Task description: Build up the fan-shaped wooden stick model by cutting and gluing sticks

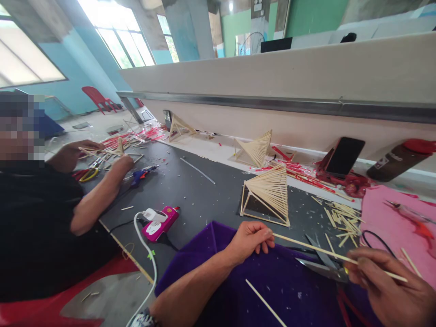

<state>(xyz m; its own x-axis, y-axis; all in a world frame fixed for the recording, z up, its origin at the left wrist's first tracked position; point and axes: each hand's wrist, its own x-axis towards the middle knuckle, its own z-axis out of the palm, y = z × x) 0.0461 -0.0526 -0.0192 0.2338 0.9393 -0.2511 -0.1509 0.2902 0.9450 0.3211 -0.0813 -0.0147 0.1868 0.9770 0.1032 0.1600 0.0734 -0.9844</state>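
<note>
A thin bamboo stick (306, 244) stretches between my two hands. My left hand (250, 243) pinches its left end between thumb and fingers. Toward the other end, my right hand (391, 284) is closed on the same stick, whose tip pokes out past the fingers. Open scissors (322, 265) with red handles lie beneath the stick, beside my right hand. A second stick (264, 300) rests on the purple cloth (218, 272) below my hands. Just beyond my left hand stands a twisted frame of sticks (267, 195) on the dark table.
Cut stick pieces (340, 220) lie near a pink cloth (395, 218) with a glue gun (420, 227). Behind are another stick frame (255, 147), a phone (345, 156) and a bottle (398, 161). A pink power strip (161, 222) sits left; a co-worker (37, 218) handles sticks.
</note>
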